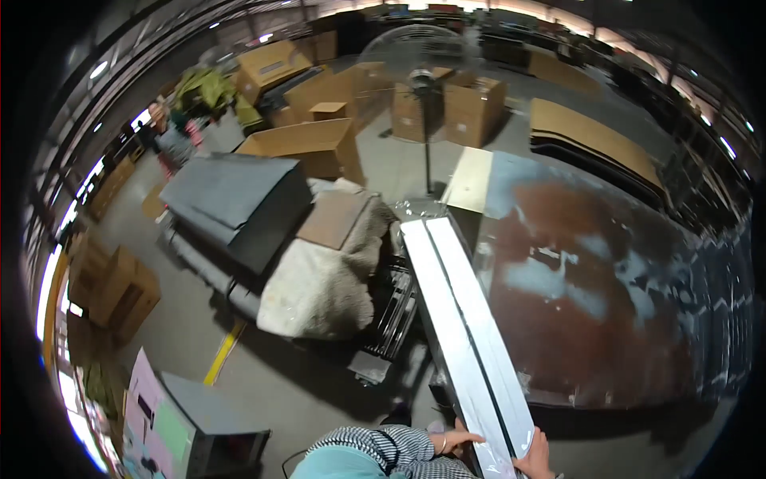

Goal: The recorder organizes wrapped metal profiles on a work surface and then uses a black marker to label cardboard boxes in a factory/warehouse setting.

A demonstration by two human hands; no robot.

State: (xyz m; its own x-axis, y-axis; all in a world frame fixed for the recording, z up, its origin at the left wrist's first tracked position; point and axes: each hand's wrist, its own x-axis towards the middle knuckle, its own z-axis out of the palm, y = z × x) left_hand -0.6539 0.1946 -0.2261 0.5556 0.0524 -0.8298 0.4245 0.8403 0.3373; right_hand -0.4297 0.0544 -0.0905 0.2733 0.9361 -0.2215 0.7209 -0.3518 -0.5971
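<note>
Two long, shiny white strips (459, 327) lie side by side with a dark gap between them, like one long wrapped panel or profile. They run from near me toward the fan, along the left edge of a brown-stained table. At the near end, my left hand (456, 441) grips the left side, its fingers reaching over the top. My right hand (536, 457) holds the right edge near the same end, thumb side up against it. The underside of the strips and part of both hands are hidden.
The brown-stained table (590, 319) stands to the right. On the left are a padded, cloth-covered bench (319, 287) and a stack of dark panels (231, 191). Beyond stand a pedestal fan (427, 120) and cardboard boxes (475, 112). A person (171, 140) is at the far left.
</note>
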